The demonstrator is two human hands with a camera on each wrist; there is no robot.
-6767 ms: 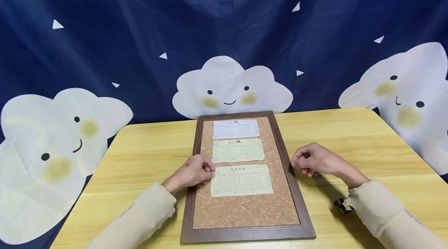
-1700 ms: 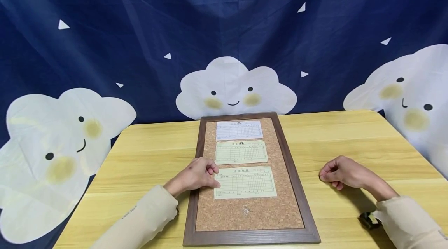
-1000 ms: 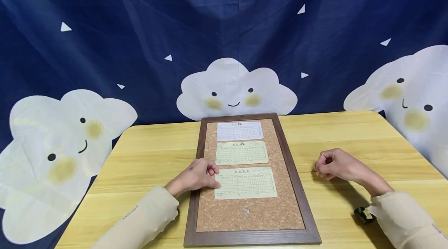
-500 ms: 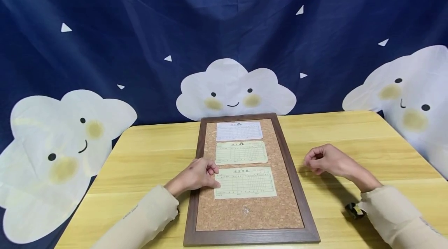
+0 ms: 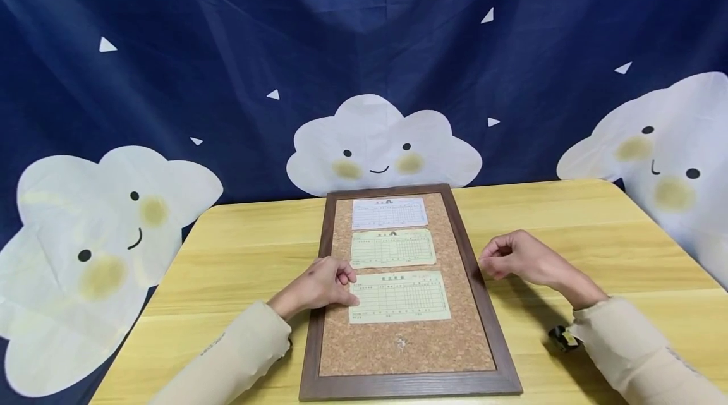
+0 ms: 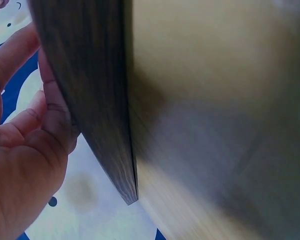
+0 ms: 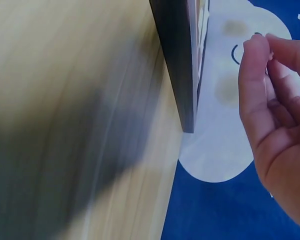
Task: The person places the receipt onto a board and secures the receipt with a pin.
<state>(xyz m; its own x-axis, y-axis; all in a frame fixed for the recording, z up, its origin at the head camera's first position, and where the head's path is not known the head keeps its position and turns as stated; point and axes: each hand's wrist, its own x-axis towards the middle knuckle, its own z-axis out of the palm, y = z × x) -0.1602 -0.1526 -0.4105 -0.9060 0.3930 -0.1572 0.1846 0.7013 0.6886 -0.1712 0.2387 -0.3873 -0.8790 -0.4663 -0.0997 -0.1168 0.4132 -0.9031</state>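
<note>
A cork board (image 5: 341, 357) in a dark brown frame lies on the table, with three printed paper slips on it. The white slip (image 5: 389, 214) is farthest; a pale green slip (image 5: 392, 248) lies in the middle, and another green slip (image 5: 400, 297) is nearest. My left hand (image 5: 318, 284) reaches over the frame's left side, thumb and index finger spread apart and resting on the nearest slip's left edge. By the frame's right side, my right hand (image 5: 526, 259) pinches a small clear pushpin (image 7: 270, 56) between thumb and index finger, mostly hidden by the fingertips.
A cluster of small clear pieces (image 5: 400, 343) sits on the cork below the nearest slip. Small dark marks show at the top of the farther two slips. The wooden table (image 5: 256, 228) ends at a blue curtain (image 5: 244, 26) with white clouds.
Over the last second my right hand has moved left, from out over the table up to the frame's right side. My left hand, the board and the slips stay in place.
</note>
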